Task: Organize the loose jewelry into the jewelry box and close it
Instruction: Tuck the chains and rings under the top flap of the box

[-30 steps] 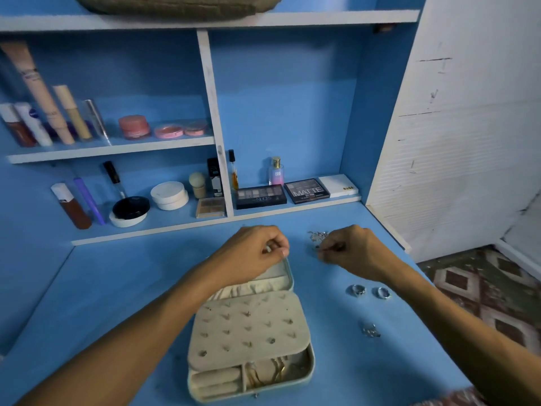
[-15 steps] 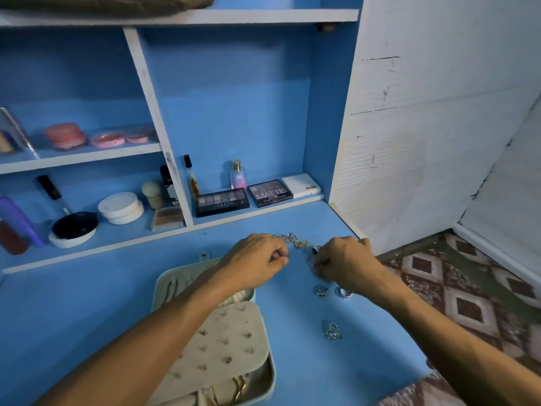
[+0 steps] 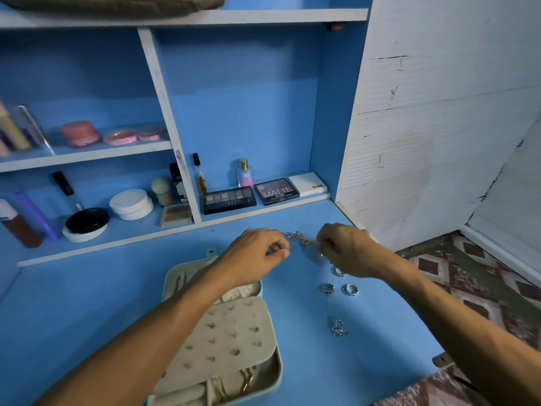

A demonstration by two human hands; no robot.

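Note:
The pale green jewelry box [image 3: 272,376] lies open at the bottom centre. Its beige earring panel [image 3: 231,338] carries several studs, and gold pieces lie in the front compartments. My left hand [image 3: 257,254] and my right hand [image 3: 347,249] hover beyond the box, each with its fingertips pinched on a small piece of jewelry. A heap of loose jewelry [image 3: 295,237] lies between them on the blue tabletop. Three silver rings [image 3: 327,288] sit under my right wrist. Nearer to me lies a small silver cluster [image 3: 338,329].
Shelves behind hold eyeshadow palettes [image 3: 229,199], a perfume bottle [image 3: 244,173], a white jar [image 3: 131,204], a black compact [image 3: 87,221] and tubes. A white panel [image 3: 439,127] closes the right side. The tabletop's right edge drops to a patterned floor [image 3: 474,285].
Both hands have moved right, from over the box lid to beside the loose heap. The view swung right, then partly back. A third ring now shows under my right wrist.

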